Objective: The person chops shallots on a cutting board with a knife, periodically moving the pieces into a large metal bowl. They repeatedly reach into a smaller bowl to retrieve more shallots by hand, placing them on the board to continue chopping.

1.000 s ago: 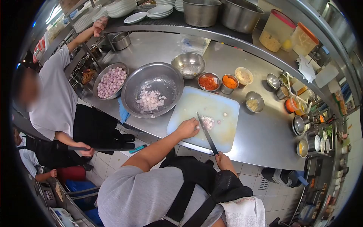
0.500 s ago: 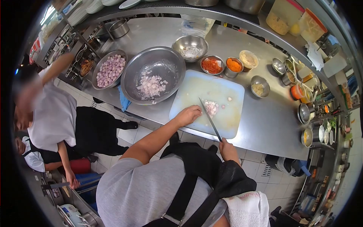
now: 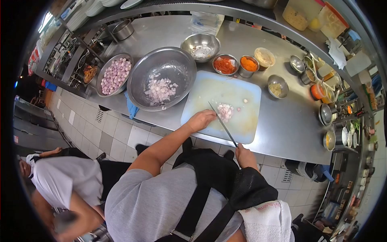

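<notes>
My right hand (image 3: 244, 155) is closed round the handle of a kitchen knife (image 3: 224, 126), whose blade slants up and left over a pale cutting board (image 3: 250, 94). Beside the blade, my left hand (image 3: 202, 120) rests on the board with its fingers curled together; whatever they pinch is hidden. Just right of the blade lies a small heap of sliced shallots (image 3: 225, 111), with a few loose bits beyond it. A wide steel bowl (image 3: 177, 60) left of the board holds more sliced shallots (image 3: 160, 90). Further left, peeled whole shallots (image 3: 117, 76) fill a colander-like bowl.
Behind the board stand a steel bowl (image 3: 200, 42), a bowl of red shreds (image 3: 225, 65), an orange-filled container (image 3: 248, 64) and a lidded tub (image 3: 264, 59). A small bowl (image 3: 277, 86) sits to the right. A shelf overhangs the back. At lower left is a co-worker (image 3: 76, 177).
The knife tip has shifted slightly left, close to my left fingers. The view has moved a little. The co-worker at left has moved down and bent lower.
</notes>
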`<state>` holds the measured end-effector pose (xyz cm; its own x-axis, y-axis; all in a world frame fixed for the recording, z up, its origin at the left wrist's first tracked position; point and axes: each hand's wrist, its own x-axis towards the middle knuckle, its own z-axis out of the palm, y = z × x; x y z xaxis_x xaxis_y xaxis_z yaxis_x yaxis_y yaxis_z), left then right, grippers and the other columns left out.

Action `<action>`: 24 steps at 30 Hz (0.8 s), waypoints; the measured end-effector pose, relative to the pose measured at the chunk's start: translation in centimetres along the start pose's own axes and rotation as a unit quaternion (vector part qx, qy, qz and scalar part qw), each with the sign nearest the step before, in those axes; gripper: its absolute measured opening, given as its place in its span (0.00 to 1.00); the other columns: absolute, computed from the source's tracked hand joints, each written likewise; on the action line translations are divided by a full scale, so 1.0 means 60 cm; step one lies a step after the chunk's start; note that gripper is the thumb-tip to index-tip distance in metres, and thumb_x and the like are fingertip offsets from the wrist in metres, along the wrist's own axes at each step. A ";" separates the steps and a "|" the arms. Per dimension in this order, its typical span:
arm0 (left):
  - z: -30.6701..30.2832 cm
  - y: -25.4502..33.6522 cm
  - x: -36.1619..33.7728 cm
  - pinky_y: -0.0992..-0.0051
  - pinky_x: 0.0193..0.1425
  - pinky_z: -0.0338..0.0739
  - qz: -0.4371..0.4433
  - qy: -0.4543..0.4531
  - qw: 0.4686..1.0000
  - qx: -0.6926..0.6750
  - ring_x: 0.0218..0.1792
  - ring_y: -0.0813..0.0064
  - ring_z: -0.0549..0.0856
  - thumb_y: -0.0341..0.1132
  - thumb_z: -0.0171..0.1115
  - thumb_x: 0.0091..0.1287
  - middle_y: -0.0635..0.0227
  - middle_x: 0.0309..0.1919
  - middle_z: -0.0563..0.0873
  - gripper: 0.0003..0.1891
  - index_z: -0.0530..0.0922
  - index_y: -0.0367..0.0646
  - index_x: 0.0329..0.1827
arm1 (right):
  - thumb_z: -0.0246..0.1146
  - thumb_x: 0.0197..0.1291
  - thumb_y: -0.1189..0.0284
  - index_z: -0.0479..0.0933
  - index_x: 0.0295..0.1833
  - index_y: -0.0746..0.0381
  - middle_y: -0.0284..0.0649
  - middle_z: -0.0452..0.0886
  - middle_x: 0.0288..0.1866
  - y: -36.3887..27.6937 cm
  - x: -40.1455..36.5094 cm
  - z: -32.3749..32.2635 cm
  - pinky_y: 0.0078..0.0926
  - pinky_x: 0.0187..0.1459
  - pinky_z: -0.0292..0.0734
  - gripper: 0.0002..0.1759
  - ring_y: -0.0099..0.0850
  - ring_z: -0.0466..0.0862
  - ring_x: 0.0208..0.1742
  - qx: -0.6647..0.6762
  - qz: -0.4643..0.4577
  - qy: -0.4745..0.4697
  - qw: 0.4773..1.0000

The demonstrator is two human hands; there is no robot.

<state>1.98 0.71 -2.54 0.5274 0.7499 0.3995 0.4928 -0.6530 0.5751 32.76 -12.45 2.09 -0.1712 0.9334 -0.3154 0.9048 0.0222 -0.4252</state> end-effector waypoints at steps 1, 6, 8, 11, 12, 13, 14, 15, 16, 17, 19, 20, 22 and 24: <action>-0.001 -0.002 0.001 0.62 0.61 0.86 0.001 0.002 1.000 0.000 0.54 0.56 0.89 0.23 0.70 0.67 0.61 0.53 0.91 0.06 0.89 0.39 0.45 | 0.58 0.80 0.61 0.77 0.57 0.61 0.62 0.89 0.37 0.006 0.003 0.011 0.66 0.44 0.83 0.15 0.65 0.89 0.41 0.000 0.000 0.005 1.000; 0.014 -0.014 -0.004 0.61 0.58 0.87 0.022 0.032 0.999 0.018 0.53 0.56 0.89 0.21 0.70 0.65 0.61 0.52 0.91 0.08 0.88 0.39 0.45 | 0.58 0.80 0.62 0.77 0.57 0.61 0.62 0.88 0.36 -0.019 -0.004 -0.033 0.66 0.42 0.83 0.14 0.65 0.89 0.39 -0.009 -0.015 0.001 1.000; 0.012 -0.011 0.003 0.61 0.58 0.87 0.022 0.018 0.999 0.015 0.52 0.56 0.89 0.20 0.70 0.64 0.62 0.52 0.91 0.08 0.88 0.39 0.44 | 0.58 0.80 0.63 0.77 0.57 0.61 0.61 0.88 0.35 -0.002 0.007 -0.012 0.65 0.42 0.83 0.13 0.64 0.89 0.38 0.000 -0.016 -0.002 1.000; 0.014 -0.004 0.007 0.62 0.56 0.87 0.020 0.001 1.000 0.012 0.51 0.57 0.89 0.20 0.71 0.61 0.62 0.50 0.90 0.10 0.88 0.40 0.44 | 0.58 0.80 0.64 0.77 0.56 0.62 0.59 0.88 0.34 0.000 0.007 -0.022 0.65 0.42 0.83 0.13 0.63 0.89 0.38 0.006 -0.025 0.005 1.000; 0.017 -0.006 0.007 0.62 0.57 0.87 0.018 0.010 1.000 0.022 0.52 0.57 0.89 0.21 0.70 0.63 0.62 0.52 0.90 0.09 0.88 0.40 0.45 | 0.58 0.80 0.63 0.77 0.56 0.61 0.60 0.88 0.35 -0.013 0.002 -0.038 0.66 0.42 0.82 0.13 0.64 0.88 0.39 0.013 -0.021 0.005 1.000; 0.018 -0.006 0.004 0.62 0.59 0.87 0.016 0.015 0.999 0.031 0.53 0.58 0.89 0.22 0.68 0.65 0.63 0.53 0.90 0.08 0.88 0.39 0.46 | 0.58 0.81 0.61 0.76 0.55 0.60 0.61 0.87 0.35 -0.021 -0.003 -0.042 0.67 0.42 0.81 0.13 0.65 0.88 0.39 0.022 -0.015 0.005 1.000; 0.017 -0.008 0.000 0.62 0.59 0.87 0.020 -0.003 0.999 0.027 0.53 0.58 0.89 0.22 0.68 0.65 0.63 0.53 0.90 0.08 0.88 0.39 0.46 | 0.57 0.81 0.62 0.76 0.56 0.61 0.60 0.88 0.35 -0.022 -0.004 -0.034 0.66 0.42 0.82 0.13 0.64 0.88 0.39 0.042 -0.017 0.008 0.999; 0.017 -0.007 0.002 0.62 0.57 0.87 0.017 0.012 0.999 0.026 0.52 0.57 0.89 0.21 0.70 0.65 0.63 0.51 0.90 0.08 0.88 0.40 0.45 | 0.57 0.81 0.62 0.76 0.56 0.61 0.60 0.88 0.35 -0.013 0.001 -0.022 0.66 0.42 0.82 0.13 0.64 0.88 0.39 0.054 -0.004 0.007 0.999; 0.024 -0.004 0.006 0.62 0.56 0.88 0.013 0.031 0.999 0.023 0.50 0.57 0.90 0.20 0.72 0.64 0.63 0.50 0.91 0.09 0.88 0.40 0.44 | 0.57 0.80 0.64 0.77 0.56 0.62 0.59 0.88 0.35 0.001 0.008 -0.012 0.65 0.42 0.82 0.13 0.63 0.88 0.39 0.044 -0.014 0.009 0.999; 0.030 0.000 0.005 0.62 0.56 0.88 0.015 0.022 1.000 0.017 0.50 0.57 0.90 0.20 0.72 0.64 0.63 0.50 0.91 0.09 0.88 0.40 0.44 | 0.57 0.80 0.65 0.77 0.55 0.64 0.59 0.88 0.34 0.012 0.008 -0.001 0.64 0.42 0.82 0.13 0.62 0.89 0.39 0.034 -0.027 0.010 0.999; 0.025 -0.002 0.006 0.62 0.56 0.88 0.010 0.028 0.999 0.027 0.50 0.57 0.90 0.20 0.72 0.65 0.62 0.50 0.91 0.08 0.88 0.40 0.44 | 0.57 0.80 0.66 0.77 0.55 0.65 0.59 0.88 0.34 -0.003 0.002 -0.025 0.64 0.42 0.82 0.13 0.62 0.89 0.39 0.025 -0.028 0.006 0.999; 0.022 -0.003 0.006 0.62 0.56 0.88 0.009 0.024 0.999 0.028 0.50 0.57 0.90 0.20 0.72 0.65 0.62 0.50 0.91 0.08 0.88 0.40 0.44 | 0.56 0.80 0.65 0.77 0.55 0.65 0.59 0.88 0.34 -0.008 -0.001 -0.029 0.64 0.43 0.82 0.13 0.62 0.89 0.39 0.038 -0.031 0.007 0.999; 0.021 -0.002 0.006 0.63 0.56 0.88 0.007 0.022 0.999 0.028 0.51 0.57 0.90 0.20 0.72 0.65 0.62 0.50 0.91 0.08 0.88 0.40 0.44 | 0.56 0.80 0.65 0.77 0.55 0.65 0.58 0.88 0.34 -0.003 -0.001 -0.017 0.64 0.43 0.82 0.13 0.62 0.89 0.38 0.053 -0.030 0.006 0.998; 0.025 0.000 0.003 0.62 0.57 0.87 0.004 0.022 0.999 0.026 0.52 0.57 0.90 0.21 0.72 0.65 0.63 0.50 0.91 0.08 0.88 0.40 0.45 | 0.56 0.80 0.65 0.77 0.55 0.65 0.58 0.88 0.34 0.009 0.010 -0.008 0.64 0.43 0.82 0.14 0.62 0.89 0.38 0.046 -0.030 -0.012 0.998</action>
<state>3.13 0.69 -3.53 0.5012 0.7480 0.4350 0.5248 -0.6625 0.5345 33.36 -11.73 2.06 -0.2331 0.9229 -0.3064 0.8534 0.0431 -0.5194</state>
